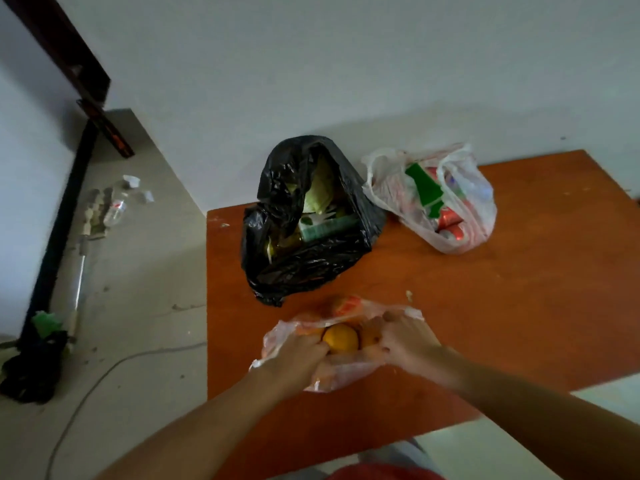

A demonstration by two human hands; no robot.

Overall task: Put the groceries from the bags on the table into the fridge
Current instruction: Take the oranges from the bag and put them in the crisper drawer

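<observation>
Orange (340, 337) lies between left hand (298, 355) and right hand (406, 341), each grip pinching the thin bag (277, 338)

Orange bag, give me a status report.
Gripping clear bag with left hand and right hand. Inside, oranges; bag on table. Behind it black bag, not blocking.

A: Dim, flat indoor light, source unseen. Soft shadow band on wall (519, 129) just above table (502, 306).
B: Small glints on black bag (311, 265). Right hand (408, 341) motion-smeared. Door frame (62, 46) leans; edges bent, soft.
</observation>
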